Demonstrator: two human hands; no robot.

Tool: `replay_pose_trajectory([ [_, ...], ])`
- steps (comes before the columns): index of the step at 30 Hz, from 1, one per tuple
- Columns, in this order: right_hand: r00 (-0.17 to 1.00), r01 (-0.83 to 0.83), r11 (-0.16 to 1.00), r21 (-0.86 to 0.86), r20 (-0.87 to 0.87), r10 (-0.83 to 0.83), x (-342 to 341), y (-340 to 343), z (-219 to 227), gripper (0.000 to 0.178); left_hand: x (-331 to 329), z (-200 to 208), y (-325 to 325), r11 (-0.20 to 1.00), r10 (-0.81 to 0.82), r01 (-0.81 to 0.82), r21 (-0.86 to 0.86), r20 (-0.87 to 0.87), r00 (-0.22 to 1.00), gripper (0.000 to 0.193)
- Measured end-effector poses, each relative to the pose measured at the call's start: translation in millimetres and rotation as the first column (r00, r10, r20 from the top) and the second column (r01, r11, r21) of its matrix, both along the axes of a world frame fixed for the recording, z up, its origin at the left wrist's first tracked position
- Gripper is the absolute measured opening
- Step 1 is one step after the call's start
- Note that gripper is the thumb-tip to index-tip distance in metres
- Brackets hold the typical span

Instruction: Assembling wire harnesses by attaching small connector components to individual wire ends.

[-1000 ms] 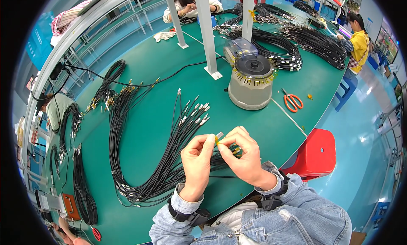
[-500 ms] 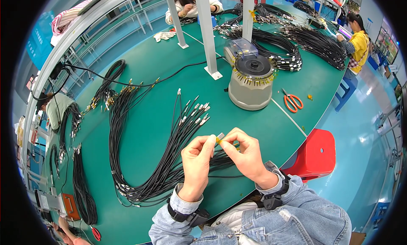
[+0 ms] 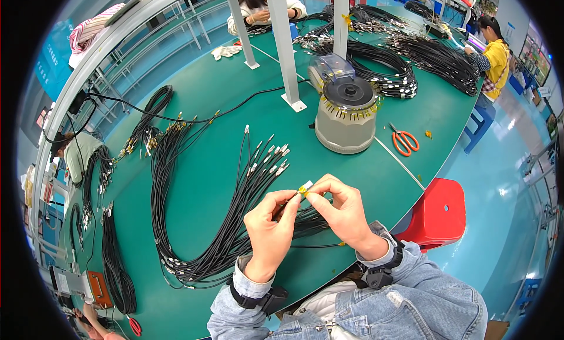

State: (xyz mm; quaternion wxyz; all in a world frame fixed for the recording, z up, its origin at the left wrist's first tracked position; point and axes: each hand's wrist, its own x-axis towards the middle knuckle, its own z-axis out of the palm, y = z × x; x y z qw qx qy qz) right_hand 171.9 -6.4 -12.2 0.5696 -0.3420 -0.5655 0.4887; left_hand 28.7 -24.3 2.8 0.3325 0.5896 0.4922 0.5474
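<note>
The left hand [image 3: 271, 229] and the right hand [image 3: 343, 210] meet above the green bench [image 3: 235, 111], fingertips pinched together on a small yellow label [image 3: 304, 189] at a black cable's [image 3: 305, 213] end. The cable bundle [image 3: 235, 222] lies on the bench just under them.

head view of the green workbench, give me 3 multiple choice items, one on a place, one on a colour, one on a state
1. Where do the orange-handled scissors lie?
A. right of the round grey machine
B. on the red plastic stool
C. in the left hand

2. What colour is the small tag pinched between the fingertips?
A. blue
B. yellow
C. pink

3. How are the two hands placed?
A. both flat on the green table
B. left hand and right hand raised, fingertips meeting on one black cable end
C. one hand on the scissors

Answers: 1 A, they rest on the table beside the machine; 2 B, yellow shows at the fingertips; 3 B, both pinch the same spot.
</note>
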Motion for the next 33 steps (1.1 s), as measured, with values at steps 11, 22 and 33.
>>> replay_pose_trajectory([
  [11, 1.0, 0.008, 0.999, 0.033, -0.01, -0.007, -2.1, 1.3, -3.4, 0.008, 2.8, -3.9, 6.5, 0.939, 0.103, 0.005, 0.345, -0.295, 0.95, 0.021],
  [22, 0.998, -0.034, 0.998, -0.055, -0.051, 0.031, -5.3, 3.3, -3.8, 0.009, 3.8, 2.8, 1.5, 0.996, -0.033, 0.037, -0.081, 0.049, 0.998, 0.01],
  [33, 0.97, -0.132, 0.956, -0.26, -0.233, 0.071, -8.0, 1.9, -0.1, 0.009, 9.8, -12.5, 4.9, 0.981, 0.104, -0.085, 0.174, -0.107, 0.989, 0.01],
])
